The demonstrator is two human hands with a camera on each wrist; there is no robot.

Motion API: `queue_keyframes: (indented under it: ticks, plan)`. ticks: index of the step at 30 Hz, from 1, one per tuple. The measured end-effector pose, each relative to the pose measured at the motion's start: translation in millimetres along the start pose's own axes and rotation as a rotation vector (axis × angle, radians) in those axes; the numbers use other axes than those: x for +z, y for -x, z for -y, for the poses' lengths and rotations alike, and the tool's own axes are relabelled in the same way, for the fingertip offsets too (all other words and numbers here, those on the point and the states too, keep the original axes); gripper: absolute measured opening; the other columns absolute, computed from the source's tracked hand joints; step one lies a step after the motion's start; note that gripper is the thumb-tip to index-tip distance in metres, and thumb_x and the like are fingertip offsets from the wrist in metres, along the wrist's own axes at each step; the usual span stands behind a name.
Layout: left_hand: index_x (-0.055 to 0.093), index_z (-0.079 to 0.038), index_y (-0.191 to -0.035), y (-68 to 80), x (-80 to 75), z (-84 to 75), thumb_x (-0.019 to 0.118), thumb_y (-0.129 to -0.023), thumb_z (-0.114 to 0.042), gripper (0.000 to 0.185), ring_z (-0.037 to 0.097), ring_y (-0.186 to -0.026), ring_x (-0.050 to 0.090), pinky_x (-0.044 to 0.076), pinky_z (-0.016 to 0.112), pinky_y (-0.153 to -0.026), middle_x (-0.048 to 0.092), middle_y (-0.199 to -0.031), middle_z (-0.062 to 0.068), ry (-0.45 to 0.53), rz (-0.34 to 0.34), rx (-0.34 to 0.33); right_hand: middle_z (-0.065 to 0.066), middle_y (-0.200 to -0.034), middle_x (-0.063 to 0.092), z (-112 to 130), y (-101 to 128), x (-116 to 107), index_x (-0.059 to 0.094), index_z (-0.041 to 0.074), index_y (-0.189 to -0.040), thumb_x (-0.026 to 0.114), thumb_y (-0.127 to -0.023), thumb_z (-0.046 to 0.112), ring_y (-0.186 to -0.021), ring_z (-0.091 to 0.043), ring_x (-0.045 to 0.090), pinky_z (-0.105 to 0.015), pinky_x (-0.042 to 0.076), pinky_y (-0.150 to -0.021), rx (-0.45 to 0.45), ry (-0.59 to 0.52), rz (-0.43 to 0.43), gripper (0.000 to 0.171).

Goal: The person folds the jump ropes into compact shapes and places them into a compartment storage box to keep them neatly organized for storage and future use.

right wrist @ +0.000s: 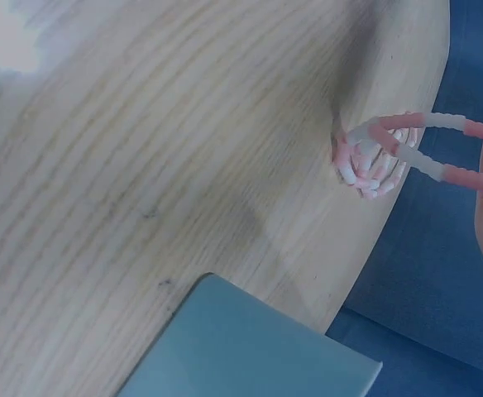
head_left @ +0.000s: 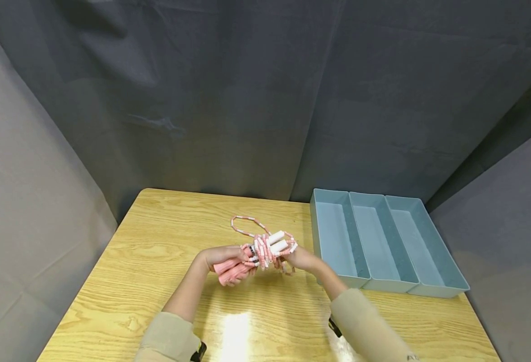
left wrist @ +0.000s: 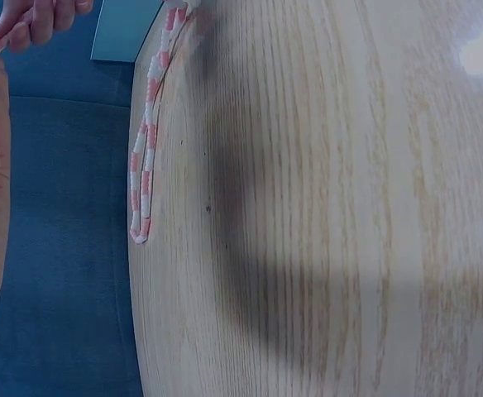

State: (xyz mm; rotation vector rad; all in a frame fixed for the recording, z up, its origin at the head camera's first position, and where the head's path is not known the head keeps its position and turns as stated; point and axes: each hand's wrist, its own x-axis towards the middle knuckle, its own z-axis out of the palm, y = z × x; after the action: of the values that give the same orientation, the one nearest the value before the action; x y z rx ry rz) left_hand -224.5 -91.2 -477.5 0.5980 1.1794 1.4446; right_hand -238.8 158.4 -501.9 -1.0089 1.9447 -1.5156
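Nearest me, my two beige sleeves reach out over the wooden table (head_left: 157, 261), and my left hand (head_left: 222, 259) has its fingers curled round the pink handles (head_left: 231, 271) of the beaded skipping rope (head_left: 265, 246), holding them just above the tabletop. Right beside it, my right hand (head_left: 299, 257) pinches the pink-and-white coils bunched round the white handle ends (head_left: 278, 240), fingers closed on the beads. Both hands meet at the bundle, over the middle of the table. Just past the bundle, a loose loop of beads (head_left: 245, 224) lies flat on the wood, trailing toward the far edge; my left wrist view shows that loop (left wrist: 142, 165) running close along the table's edge. To the right, near my right hand, sits the blue three-compartment tray (head_left: 437, 289), touching nothing. Behind it all hangs grey cloth (head_left: 247, 100).
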Motion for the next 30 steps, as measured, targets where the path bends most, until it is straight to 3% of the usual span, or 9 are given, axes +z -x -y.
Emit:
queue_keyframes:
  ticks: [4,10,12,17,22,30]
  plan:
    - [0.043,-0.001,-0.097,0.4,0.0,-0.5,0.025,-0.086,-0.016,0.026,0.009,-0.050,0.044,0.038,0.022,-0.047,0.046,-0.066,0.001,0.008,0.001,-0.001,-0.025,-0.075,0.055,2.4,0.0,4.5,0.050,-0.013,-0.085,0.031,-0.100,0.025,-0.064,-0.024,0.055,-0.024,0.045,-0.052,0.099,-0.046,-0.020,0.045]
    - [0.044,-0.002,-0.096,0.9,-1.0,-0.7,0.024,-0.086,-0.016,0.026,0.009,-0.051,0.044,0.038,0.021,-0.048,0.046,-0.066,-0.001,0.035,-0.006,0.014,-0.022,-0.073,0.053,-13.4,0.5,5.4,0.049,-0.009,-0.087,0.022,-0.101,0.012,-0.060,-0.046,0.047,-0.039,0.042,-0.044,0.089,-0.040,0.000,0.036]
    - [0.045,-0.003,-0.096,1.3,-1.3,-1.1,0.025,-0.087,-0.016,0.026,0.009,-0.052,0.043,0.038,0.021,-0.049,0.046,-0.067,-0.001,0.041,-0.007,0.024,-0.026,-0.074,0.052,-15.0,1.6,5.6,0.050,-0.009,-0.086,0.021,-0.101,0.012,-0.059,-0.051,0.043,-0.036,0.040,-0.041,0.092,-0.032,0.009,0.039]
    - [0.044,-0.005,-0.096,1.8,-1.9,-2.5,0.023,-0.087,-0.016,0.025,0.008,-0.053,0.044,0.038,0.021,-0.049,0.046,-0.067,-0.001,0.049,0.009,0.034,-0.033,-0.076,0.050,-14.7,3.5,6.8,0.051,-0.013,-0.085,0.019,-0.101,0.014,-0.058,-0.048,0.042,-0.027,0.038,-0.041,0.094,-0.024,0.018,0.045]
    - [0.045,-0.005,-0.095,1.2,-3.1,-1.7,0.022,-0.089,-0.016,0.026,0.008,-0.053,0.043,0.039,0.021,-0.050,0.046,-0.067,-0.001,0.049,0.009,0.063,-0.032,-0.078,0.052,-14.6,4.4,8.1,0.050,-0.013,-0.089,0.019,-0.101,0.015,-0.058,-0.044,0.046,-0.037,0.038,-0.042,0.085,-0.007,0.007,0.043]
    - [0.048,-0.007,-0.095,1.5,-5.9,-0.2,0.022,-0.089,-0.016,0.028,0.009,-0.054,0.044,0.039,0.021,-0.050,0.046,-0.067,0.000,0.027,-0.026,0.111,-0.021,-0.072,0.058,-15.0,3.5,10.0,0.051,0.001,-0.093,0.017,-0.101,0.029,-0.064,-0.054,0.046,-0.054,0.033,-0.050,0.113,-0.015,0.000,0.046]
